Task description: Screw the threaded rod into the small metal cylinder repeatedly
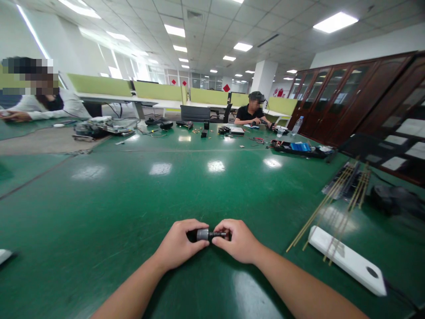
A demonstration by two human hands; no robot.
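Observation:
A small grey-and-black cylindrical part [202, 234] with a thin ridged shaft lies sideways between my hands, just above or on the green tabletop. My left hand [179, 241] is closed around its thick body, thumb below and fingers above. The thumb and fingers of my right hand [237, 241] are pinched on the thin, dark shaft end [219, 234]. My palms hide parts of both ends, and I cannot make out the part's exact kind.
On the right, several thin sticks [318, 212] lie partly across a long white device [347, 261]. Farther back are a black tray [300, 150] with a blue item, a plastic bottle [298, 125] and dismantled electronics [96, 128]. Two other people sit at the far side and left.

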